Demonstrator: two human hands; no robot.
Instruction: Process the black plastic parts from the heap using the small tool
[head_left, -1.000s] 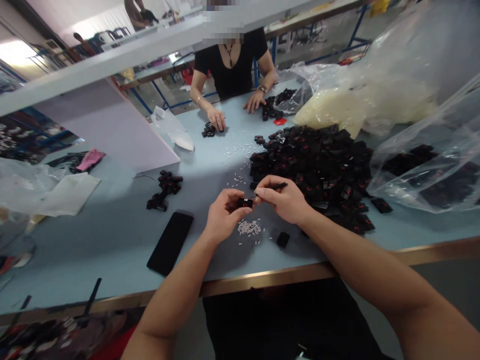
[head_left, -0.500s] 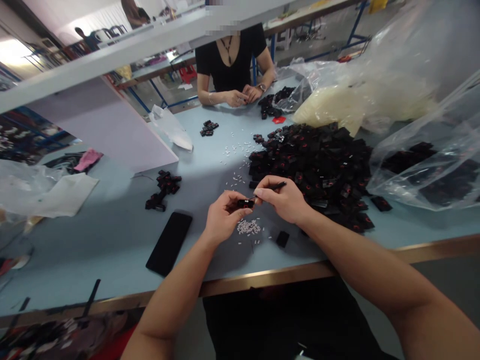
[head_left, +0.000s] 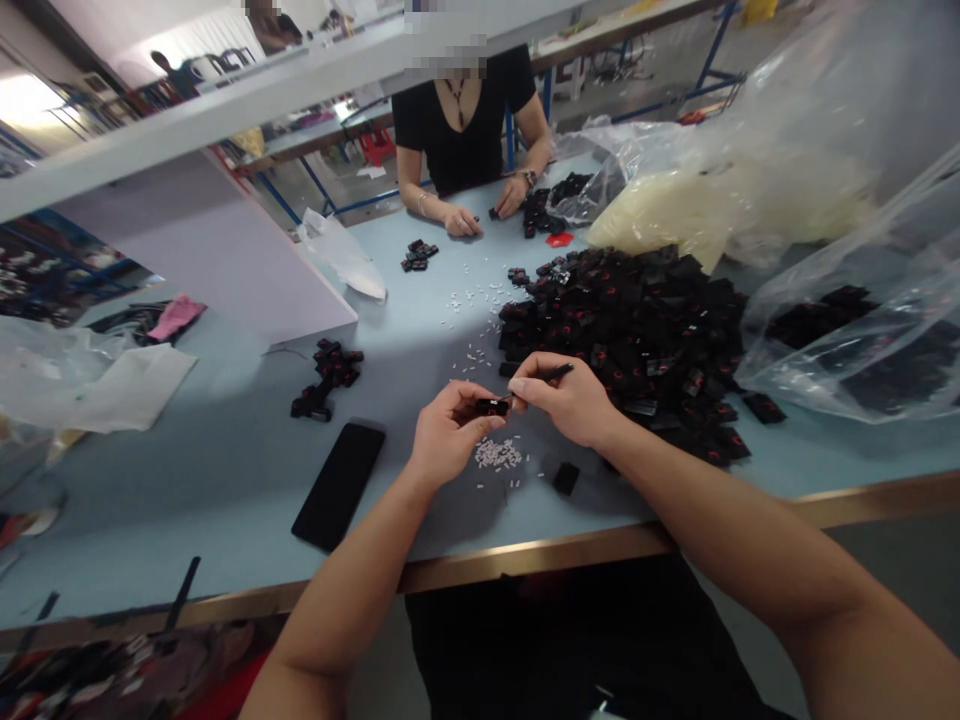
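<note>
My left hand (head_left: 448, 432) pinches a small black plastic part (head_left: 491, 407) between thumb and fingers, with a bit of white showing on it. My right hand (head_left: 564, 395) is closed round a thin black tweezer-like tool (head_left: 556, 373), whose tip meets the black part's right end; the exact contact is too small to see. Below the hands lies a little heap of tiny white pieces (head_left: 498, 454). A single black piece (head_left: 565, 478) rests on the table to the right of that heap.
A large pile of black parts (head_left: 630, 320) lies to the right, beside clear plastic bags (head_left: 862, 300). A phone (head_left: 339, 485) and a small cluster of black parts (head_left: 327, 380) are on the left. Across the table (head_left: 420, 340) sits a co-worker (head_left: 465, 140); an overhead bar (head_left: 225, 105) crosses the view.
My hands have hardly moved, the tool still at the black part. The co-worker's hands have parted, one now by the black parts at the right.
</note>
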